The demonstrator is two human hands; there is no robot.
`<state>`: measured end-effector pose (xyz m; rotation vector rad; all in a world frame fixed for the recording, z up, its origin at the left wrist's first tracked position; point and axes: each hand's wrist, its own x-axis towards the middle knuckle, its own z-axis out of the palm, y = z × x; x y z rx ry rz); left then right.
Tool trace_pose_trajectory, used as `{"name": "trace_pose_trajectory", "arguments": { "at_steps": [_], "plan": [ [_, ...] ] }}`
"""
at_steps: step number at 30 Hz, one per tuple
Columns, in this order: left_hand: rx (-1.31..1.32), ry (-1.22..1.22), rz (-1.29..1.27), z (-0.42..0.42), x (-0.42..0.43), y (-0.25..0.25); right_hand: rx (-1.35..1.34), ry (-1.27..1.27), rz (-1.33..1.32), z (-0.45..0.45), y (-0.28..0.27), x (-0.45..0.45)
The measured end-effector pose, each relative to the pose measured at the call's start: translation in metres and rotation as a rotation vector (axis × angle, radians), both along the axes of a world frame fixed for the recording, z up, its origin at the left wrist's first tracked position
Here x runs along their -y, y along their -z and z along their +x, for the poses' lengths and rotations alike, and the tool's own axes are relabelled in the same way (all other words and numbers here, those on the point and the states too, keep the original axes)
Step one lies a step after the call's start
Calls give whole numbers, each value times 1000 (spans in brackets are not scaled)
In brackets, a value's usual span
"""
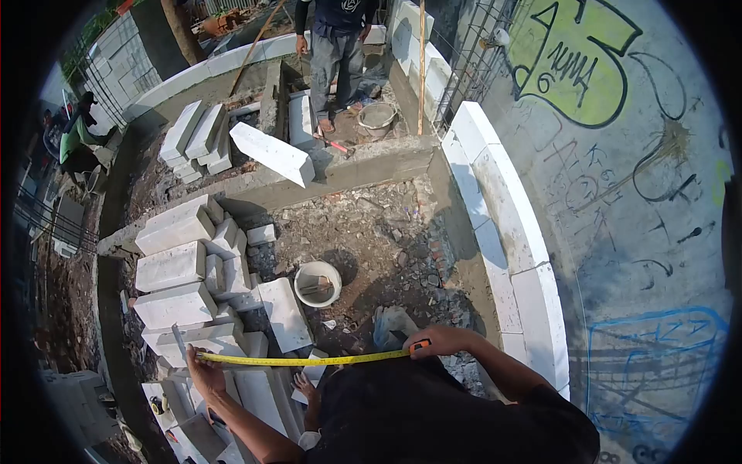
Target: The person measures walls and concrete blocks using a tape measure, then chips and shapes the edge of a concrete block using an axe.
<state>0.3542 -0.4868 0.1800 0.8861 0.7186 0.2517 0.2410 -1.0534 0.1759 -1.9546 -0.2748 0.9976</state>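
Note:
A yellow tape measure [309, 361] is drawn out across my front, from one hand to the other. My right hand [447, 341] is closed around its orange and black case [420, 346]. At the far end of the blade, my left hand [205, 374] pinches the tape above the stacked white blocks. A thin grey strip [178, 339] sticks up beside the left fingers; I cannot make out what it is. Below the tape, white blocks [176, 306] lie piled at left, and one block [284, 315] lies flat near the middle.
A white bucket [318, 284] with a tool inside stands on rubble. A low mortared wall [363, 172] crosses ahead, with a block [272, 155] resting over it. A person [337, 62] stands beyond, near a hammer [335, 145]. A curved white block wall [510, 224] runs along the right.

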Motion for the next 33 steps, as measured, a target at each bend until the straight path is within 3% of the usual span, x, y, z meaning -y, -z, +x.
{"name": "trace_pose_trajectory", "arguments": {
  "at_steps": [1, 3, 6, 10, 13, 15, 17, 18, 19, 21, 22, 25, 27, 28, 30, 33],
  "plan": [
    [-9, 16, -5, 12, 10, 17, -9, 16, -5, -8, -1, 8],
    [105, 285, -145, 38, 32, 55, 12, 202, 21, -21, -2, 23],
    [-28, 278, -45, 71, 131, 52, 105, 364, 37, -23, 17, 55],
    [-175, 422, 87, 105, 262, 124, -53, 534, -30, -3, 46, 117],
    [-328, 943, 342, 108, 364, 171, 135, 691, -66, 4, 112, 180],
    [-317, 1465, 592, 113, 409, 242, 170, 841, -266, -5, 138, 221],
    [-60, 1576, 995, 93, 448, 244, 136, 963, -306, -16, 139, 244],
    [56, 1679, 1029, 96, 461, 234, 111, 1083, -351, -24, 139, 255],
    [50, 1679, 1025, 107, 473, 228, 106, 1079, -353, -35, 146, 266],
    [-118, 1473, 287, 136, 483, 219, -163, 1309, -222, -60, 163, 277],
    [-125, 1472, 288, 150, 487, 215, -238, 1381, -184, -73, 166, 278],
    [-270, 1386, 413, 183, 486, 218, -311, 1515, -81, -125, 223, 273],
    [-533, 1405, 778, 200, 480, 252, -345, 1624, -116, -124, 200, 246],
    [-605, 1451, 795, 204, 472, 264, -143, 1550, -130, -146, 236, 234],
    [-723, 1554, 969, 207, 463, 300, -197, 1541, -186, -155, 247, 215],
    [-435, 1690, 1209, 193, 460, 371, -328, 1552, -211, -144, 251, 195]
  ]
}}
